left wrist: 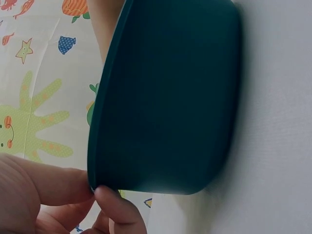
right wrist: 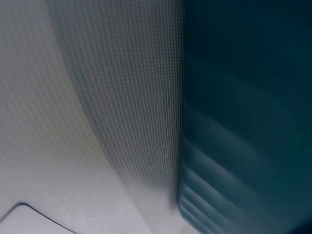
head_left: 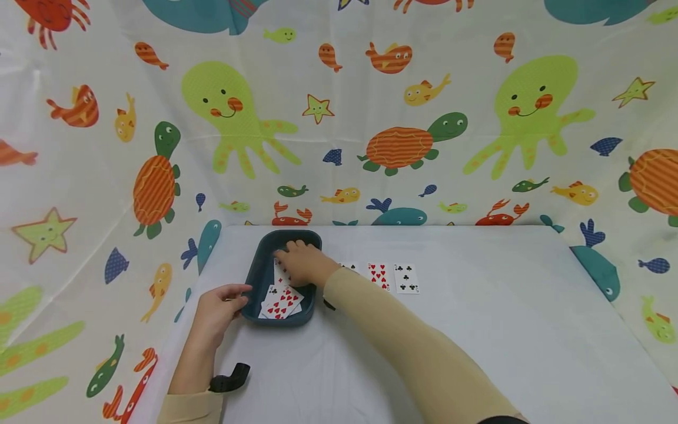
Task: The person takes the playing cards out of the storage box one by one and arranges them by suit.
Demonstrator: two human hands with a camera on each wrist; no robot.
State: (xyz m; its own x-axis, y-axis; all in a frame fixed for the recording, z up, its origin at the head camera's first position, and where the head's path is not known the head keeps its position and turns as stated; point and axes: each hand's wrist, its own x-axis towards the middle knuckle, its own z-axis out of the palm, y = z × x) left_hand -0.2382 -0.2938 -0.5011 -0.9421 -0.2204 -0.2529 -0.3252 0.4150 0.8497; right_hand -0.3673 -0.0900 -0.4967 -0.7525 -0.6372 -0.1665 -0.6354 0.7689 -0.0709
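A dark teal plastic bin (head_left: pixel 258 274) stands at the left of the white table, with several playing cards (head_left: pixel 283 302) piled at its near end. My left hand (head_left: pixel 216 309) pinches the bin's left rim between thumb and fingers, and the left wrist view shows the bin's outer wall (left wrist: pixel 165 97) close by. Inside the bin, toward its far end, is my right hand (head_left: pixel 301 263), reaching over the right rim. A card with red diamonds (head_left: pixel 281 274) lies beside and partly under it. I cannot tell whether those fingers grip a card. The bin's side (right wrist: pixel 243 122) fills half the right wrist view.
Just right of the bin, face-up cards lie in a row: a black-suited card (head_left: pixel 349 267) partly covered by my right sleeve, a hearts card (head_left: pixel 378 275) and a clubs card (head_left: pixel 406 279). A sea-animal curtain (head_left: pixel 339 118) hangs behind the white table (head_left: pixel 503 330).
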